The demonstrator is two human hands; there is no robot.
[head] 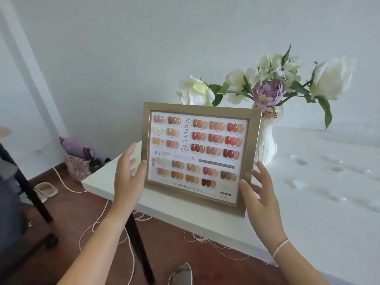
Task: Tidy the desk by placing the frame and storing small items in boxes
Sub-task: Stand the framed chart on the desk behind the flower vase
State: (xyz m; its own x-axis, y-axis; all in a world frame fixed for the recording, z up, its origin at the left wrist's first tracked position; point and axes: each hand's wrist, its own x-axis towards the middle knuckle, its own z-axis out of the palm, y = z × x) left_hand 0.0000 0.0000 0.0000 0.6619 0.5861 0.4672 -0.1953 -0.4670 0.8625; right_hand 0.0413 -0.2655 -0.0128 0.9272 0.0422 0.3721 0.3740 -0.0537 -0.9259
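A gold frame point(201, 109) holding a nail-colour chart stands upright near the left end of the white desk point(308, 202), tilted slightly back. My left hand point(128, 174) is at its left edge, thumb touching the frame, fingers spread. My right hand point(261, 194) is at the lower right corner, fingers apart and touching the edge. Neither hand is closed around the frame. No boxes or small items are clearly visible.
A white cat-shaped vase point(267, 140) with white and purple flowers point(269, 91) stands right behind the frame. The wall is close behind. Below the desk's left edge are a black desk leg point(139, 247), pale cords point(123, 233), bags point(79, 159) and slippers point(46, 190) on the brown floor.
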